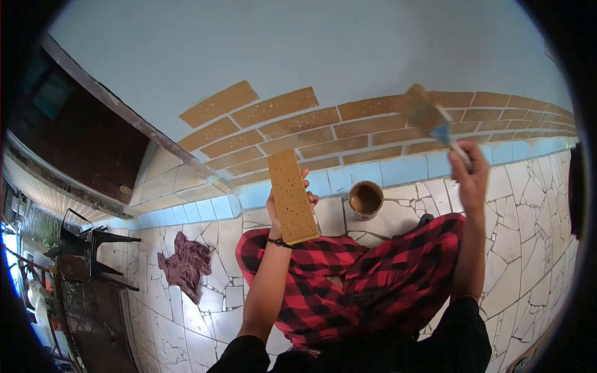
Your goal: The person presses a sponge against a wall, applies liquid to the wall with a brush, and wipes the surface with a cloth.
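My left hand (273, 214) is closed around a rectangular sponge (291, 198), its brown, paint-coated, pitted face turned up and a yellow edge showing at the bottom. Fingertips curl past the sponge's right side. To the right, my right hand (471, 174) grips the handle of a paintbrush (441, 129). The brush's brown-stained bristles are up in front of the wall, blurred; whether they touch it I cannot tell. Below the wall, between my hands, stands an open can of brown paint (365, 200). Rows of brown brick shapes (298, 129) cover the lower part of the grey wall (298, 43).
Light blue tiles (404, 169) run along the wall's foot. A crumpled maroon cloth (185, 264) lies on the cracked-pattern tile floor (516, 242). A black metal chair (93, 248) and a dark doorway (74, 124) are at left. My crossed legs in checked trousers (348, 273) are below the can.
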Tool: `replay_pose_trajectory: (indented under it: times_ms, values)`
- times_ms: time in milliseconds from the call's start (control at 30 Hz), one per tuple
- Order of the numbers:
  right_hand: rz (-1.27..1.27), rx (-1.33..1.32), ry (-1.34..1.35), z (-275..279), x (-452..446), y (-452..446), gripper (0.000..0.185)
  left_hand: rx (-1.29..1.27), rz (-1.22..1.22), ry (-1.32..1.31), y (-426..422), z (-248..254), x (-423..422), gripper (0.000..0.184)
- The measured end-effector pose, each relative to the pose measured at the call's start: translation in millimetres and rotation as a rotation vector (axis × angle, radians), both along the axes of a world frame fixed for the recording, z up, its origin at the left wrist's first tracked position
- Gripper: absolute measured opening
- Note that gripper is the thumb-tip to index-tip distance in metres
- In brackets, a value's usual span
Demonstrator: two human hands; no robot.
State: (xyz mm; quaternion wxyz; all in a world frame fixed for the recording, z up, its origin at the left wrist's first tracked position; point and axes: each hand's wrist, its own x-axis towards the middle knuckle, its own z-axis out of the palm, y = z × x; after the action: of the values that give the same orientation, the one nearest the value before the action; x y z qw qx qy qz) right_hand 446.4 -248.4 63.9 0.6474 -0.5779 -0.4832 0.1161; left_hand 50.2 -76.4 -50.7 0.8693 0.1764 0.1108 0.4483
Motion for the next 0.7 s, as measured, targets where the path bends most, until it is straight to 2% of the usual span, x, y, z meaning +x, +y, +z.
replay_pose_trajectory:
  times_ms: [67, 133, 200, 233, 333, 367, 467, 500, 533, 600, 667, 700]
  values:
    - [0.175, -0.070, 0.301, -34.1, -34.3, 19.2, 0.017, 0.013, 0.017, -0.093, -6.1, -24.3, -6.7, 0.070]
    - [0.420, -0.149, 0.851, -75.9, -58.3, 25.5, 0.019, 0.017, 0.045, -0.154, -13.9, -41.6, -11.5, 0.068]
    - [0.495, -0.246, 1.171, -93.4, -79.6, 27.5, 0.017, -0.002, 0.090, -0.180, -24.6, -53.2, -9.6, 0.067]
    - [0.500, -0.322, 1.168, -101.7, -81.8, 28.2, 0.014, 0.070, 0.118, -0.078, -31.8, -40.6, -6.0, 0.063]
    - [0.533, -0.405, 0.998, -120.0, -85.7, 35.8, 0.013, -0.162, 0.160, 0.103, -32.6, -32.3, 3.0, 0.060]
    - [0.576, -0.422, 0.896, -127.0, -82.0, 40.0, 0.013, -0.245, 0.214, 0.241, -30.9, -34.4, 7.4, 0.061]
    - [0.403, -0.521, 0.672, -133.1, -87.8, 51.8, 0.010, -0.232, 0.264, 0.128, -26.2, -46.6, 10.4, 0.062]
    - [0.399, -0.496, 0.621, -156.8, -75.5, 55.0, 0.010, -0.177, 0.305, 0.190, -25.2, -51.9, 7.9, 0.061]
    - [0.388, -0.474, 0.569, -179.1, -62.4, 56.6, 0.010, -0.173, 0.291, 0.119, -27.1, -49.6, 3.6, 0.060]
    - [0.208, -0.598, 0.082, -169.9, -69.3, 57.4, 0.012, -0.166, 0.273, -0.032, -29.9, -32.2, -5.4, 0.058]
    - [0.105, -0.662, -0.245, -156.8, -87.8, 59.2, 0.015, -0.223, 0.285, -0.037, -34.1, -33.4, -11.5, 0.058]
    - [0.099, -0.538, -0.291, -167.1, -92.1, 60.3, 0.019, -0.244, 0.301, -0.044, -34.6, -33.6, -12.8, 0.058]
